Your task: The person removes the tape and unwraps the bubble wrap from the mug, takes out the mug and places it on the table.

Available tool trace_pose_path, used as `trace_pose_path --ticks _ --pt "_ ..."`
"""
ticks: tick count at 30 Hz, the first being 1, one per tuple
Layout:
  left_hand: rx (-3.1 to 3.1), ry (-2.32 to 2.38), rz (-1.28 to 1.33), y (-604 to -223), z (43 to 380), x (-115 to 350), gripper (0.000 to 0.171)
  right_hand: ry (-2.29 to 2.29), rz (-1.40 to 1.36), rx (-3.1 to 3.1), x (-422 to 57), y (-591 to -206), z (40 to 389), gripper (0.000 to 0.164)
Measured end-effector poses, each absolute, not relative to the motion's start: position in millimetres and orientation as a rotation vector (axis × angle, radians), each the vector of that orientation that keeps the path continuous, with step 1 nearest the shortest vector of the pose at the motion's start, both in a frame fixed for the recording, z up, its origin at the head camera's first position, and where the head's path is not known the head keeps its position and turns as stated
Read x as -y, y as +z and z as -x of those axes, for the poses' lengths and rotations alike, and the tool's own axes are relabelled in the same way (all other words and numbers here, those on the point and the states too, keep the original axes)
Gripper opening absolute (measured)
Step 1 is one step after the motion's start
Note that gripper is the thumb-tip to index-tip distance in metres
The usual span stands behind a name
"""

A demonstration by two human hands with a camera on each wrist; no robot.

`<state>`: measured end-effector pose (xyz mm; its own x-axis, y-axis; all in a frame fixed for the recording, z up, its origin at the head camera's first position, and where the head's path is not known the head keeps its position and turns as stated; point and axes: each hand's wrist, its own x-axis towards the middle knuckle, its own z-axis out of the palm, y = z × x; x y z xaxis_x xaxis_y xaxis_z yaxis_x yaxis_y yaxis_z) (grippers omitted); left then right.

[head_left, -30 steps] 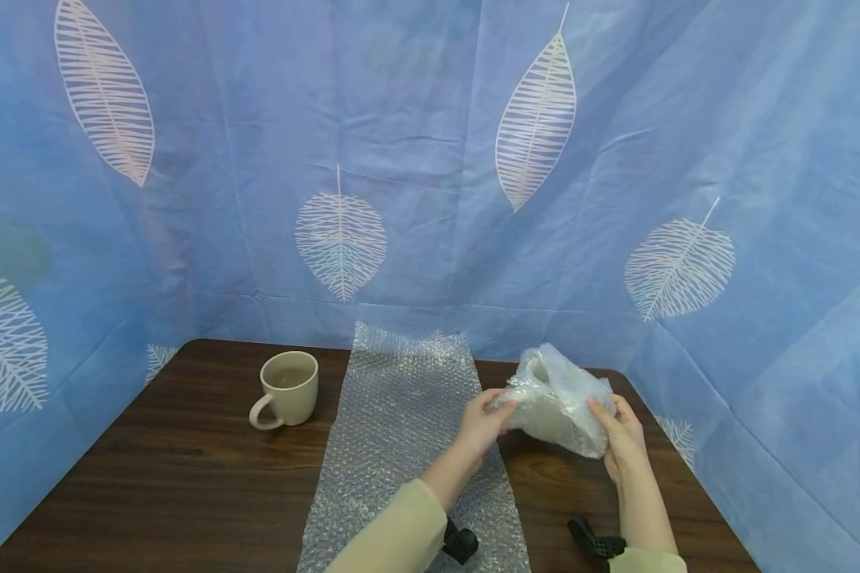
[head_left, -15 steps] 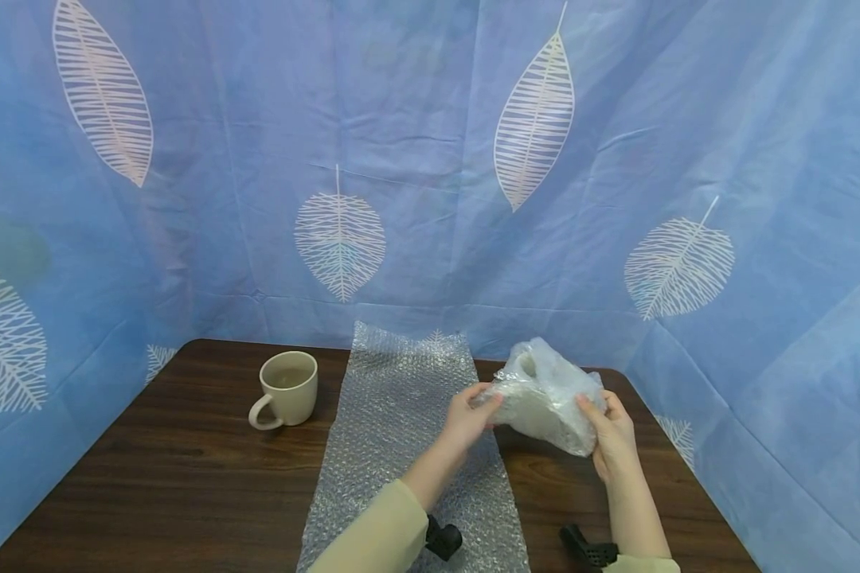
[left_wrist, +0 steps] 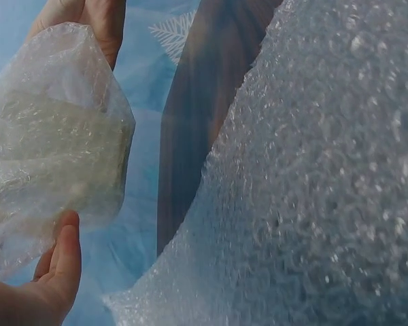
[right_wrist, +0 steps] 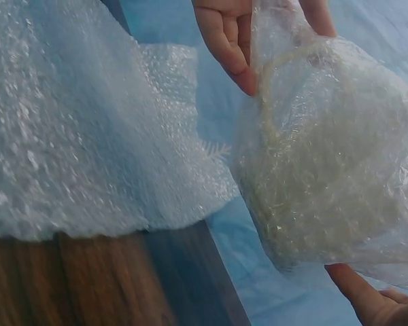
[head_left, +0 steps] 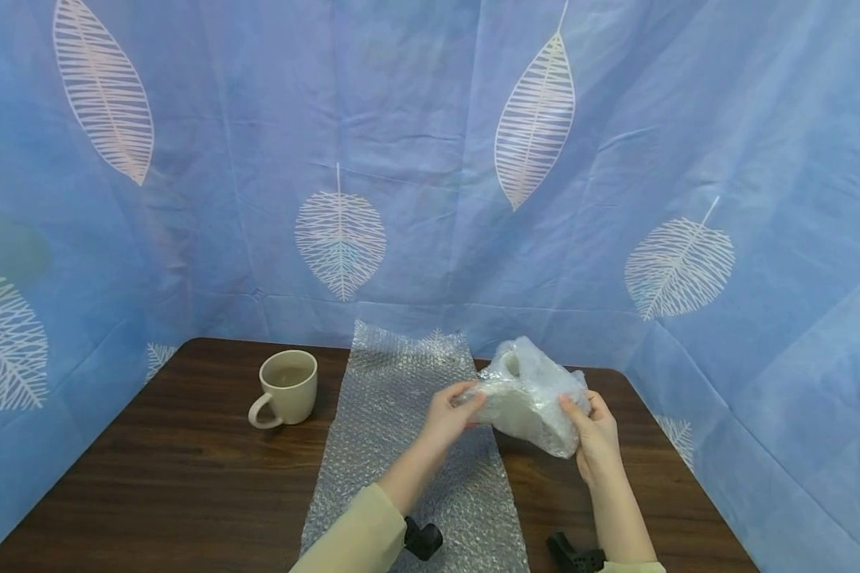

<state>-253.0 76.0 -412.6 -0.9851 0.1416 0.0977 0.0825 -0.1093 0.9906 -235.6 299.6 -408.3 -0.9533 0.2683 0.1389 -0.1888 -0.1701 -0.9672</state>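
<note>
Both hands hold a bubble-wrapped mug (head_left: 526, 402) up over the right part of the table. My left hand (head_left: 447, 415) pinches its left end, thumb on top. At the right end, the thumb of my right hand (head_left: 597, 436) presses on the near face, the other fingers behind. Through the clear wrap, the right wrist view shows a pale cream body (right_wrist: 326, 170) with a loop like a handle. Beneath the left forearm lies a long flat sheet of bubble wrap (head_left: 383, 446). A cream mug (head_left: 294, 395) stands upright, unwrapped, left of the sheet.
The dark wooden table (head_left: 186, 477) ends at the back against a blue cloth (head_left: 430, 255) with white leaf prints. The bubble wrap sheet runs from the near side to the back edge and touches the cloth.
Both hands have moved left with the bubble-wrapped mug, bringing it closer to the sheet. The cream mug and the bubble wrap sheet have stayed in place.
</note>
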Motion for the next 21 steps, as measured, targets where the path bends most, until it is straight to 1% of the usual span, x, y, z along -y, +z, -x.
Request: trace_pose_path --ticks 5,12,21 --pt "-2.073 2.308 -0.242 -412.8 250.7 -67.9 0.037 2.186 0.082 1.836 -291.9 -410.8 235.8 0.012" --pt "-2.104 2.297 -0.231 -410.7 247.5 -54.8 0.037 2.189 0.118 1.844 -279.2 -414.1 237.5 0.019" --pt "-2.158 2.287 -0.249 -418.2 248.2 -32.6 0.039 2.190 0.068 1.888 -258.2 -417.5 237.3 0.025"
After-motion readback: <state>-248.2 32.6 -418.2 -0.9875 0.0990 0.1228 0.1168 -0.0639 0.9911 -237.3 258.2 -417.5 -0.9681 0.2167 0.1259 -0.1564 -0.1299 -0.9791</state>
